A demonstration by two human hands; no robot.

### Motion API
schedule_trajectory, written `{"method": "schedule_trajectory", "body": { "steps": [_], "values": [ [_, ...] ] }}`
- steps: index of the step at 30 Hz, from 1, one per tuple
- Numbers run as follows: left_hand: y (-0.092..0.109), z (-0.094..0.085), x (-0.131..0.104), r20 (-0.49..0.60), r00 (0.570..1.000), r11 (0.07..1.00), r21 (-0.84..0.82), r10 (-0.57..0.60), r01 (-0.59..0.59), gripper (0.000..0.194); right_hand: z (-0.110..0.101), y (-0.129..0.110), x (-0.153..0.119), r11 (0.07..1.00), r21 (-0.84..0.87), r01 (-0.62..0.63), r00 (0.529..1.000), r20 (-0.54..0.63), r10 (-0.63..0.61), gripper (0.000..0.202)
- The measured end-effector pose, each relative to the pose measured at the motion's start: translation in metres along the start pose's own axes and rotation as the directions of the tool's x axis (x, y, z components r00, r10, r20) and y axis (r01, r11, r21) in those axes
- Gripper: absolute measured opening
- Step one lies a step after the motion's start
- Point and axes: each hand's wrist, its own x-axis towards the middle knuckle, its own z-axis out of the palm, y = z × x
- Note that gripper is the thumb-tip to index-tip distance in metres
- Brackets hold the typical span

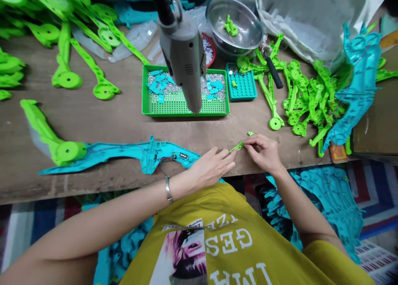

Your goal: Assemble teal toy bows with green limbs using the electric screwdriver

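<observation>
A small, narrow green plastic piece [236,147] spans the gap between my hands. My right hand [263,152] pinches its right end between thumb and fingers. At the other end are the bent fingertips of my left hand [213,165], closed on it; the thumb is hidden. That hand also lies over the right end of a long blue plastic toy-gun shell half [124,152], which has wires and small metal parts inside. Attached to the shell's left end is a green arm with a round hub [70,152]. A tiny green part [251,133] lies just beyond my right fingers.
An electric screwdriver [186,65] hangs over a green tray [186,113] of screws and blue pieces. Behind are a blue tray [242,95] and a metal bowl [214,32]. Green arms [311,94] pile up at right beside upright blue shells [357,86]; a black-handled tool [274,72] lies nearby.
</observation>
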Motion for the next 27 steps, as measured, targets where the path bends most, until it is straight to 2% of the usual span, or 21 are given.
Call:
{"method": "schedule_trajectory", "body": {
  "steps": [6, 11, 15, 21, 27],
  "values": [
    [0.000, 0.001, 0.000, -0.005, 1.000, 1.000, 0.000, 0.003, -0.003, 0.018, 0.005, 0.004, -0.002, 0.999, -0.031, -0.022, 0.999, -0.031, 0.022, 0.009],
    [0.000, 0.002, -0.001, -0.038, 0.999, 0.999, -0.047, -0.012, 0.010, 0.019, 0.009, 0.008, -0.006, 0.983, -0.178, 0.053, 0.994, -0.086, -0.070, 0.001],
    [0.000, 0.001, -0.001, -0.006, 1.000, 1.000, -0.022, -0.006, 0.006, 0.020, 0.013, 0.008, -0.012, 0.965, -0.253, 0.064, 0.987, -0.126, -0.098, 0.001],
    [0.000, 0.001, 0.000, 0.009, 1.000, 1.000, -0.024, -0.009, 0.009, 0.021, 0.016, 0.005, -0.018, 0.943, -0.302, 0.137, 0.982, -0.081, -0.169, 0.012],
    [0.000, 0.003, -0.001, 0.042, 0.999, 1.000, 0.010, 0.006, -0.006, 0.025, 0.016, 0.007, -0.017, 0.974, -0.227, 0.019, 0.988, -0.145, -0.053, 0.017]
  ]
}}
